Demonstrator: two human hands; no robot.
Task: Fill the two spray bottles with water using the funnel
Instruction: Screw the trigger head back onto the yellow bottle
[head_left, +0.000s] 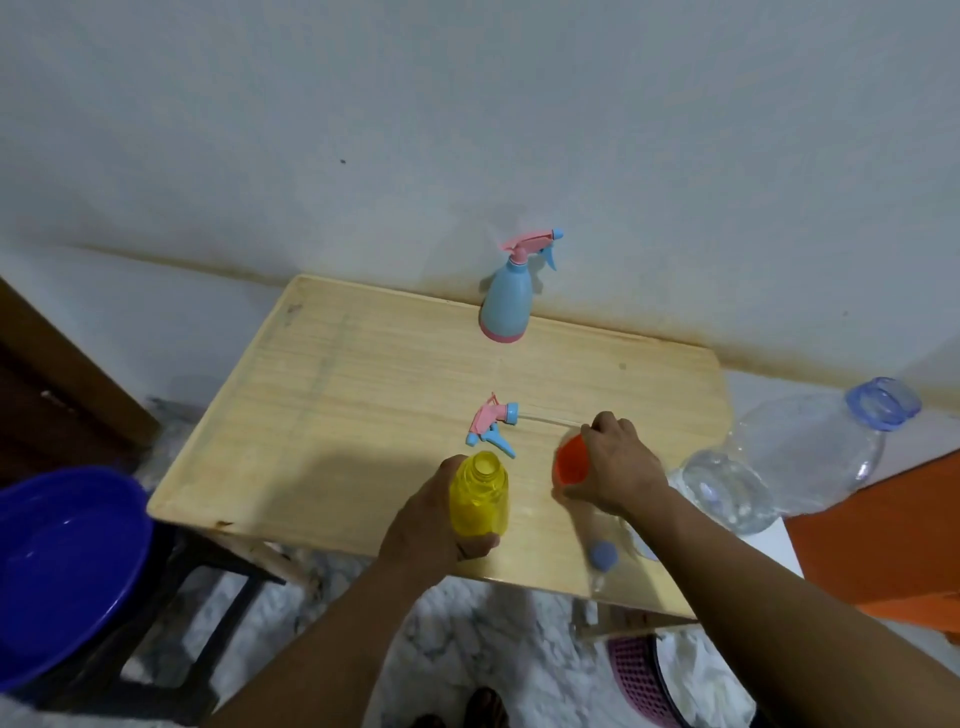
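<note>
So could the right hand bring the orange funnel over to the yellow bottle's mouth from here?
Probably yes: the right hand already grips the orange funnel, and the yellow bottle stands uncapped beside it, held by the left hand, nothing between.

Dim, flat indoor light with a cool grey cast; source not visible. Soft dark shadow falls on the pale wooden table (363, 374) left of the translucent yellow plastic bottle (478, 493). Faint shadow behind the blue-and-pink spray bottle (506, 296) on the wall. Small clear bottle with blue cap (602, 556) motion-blurred. Wide-angle bending at edges; overall soft, slightly noisy.
</note>
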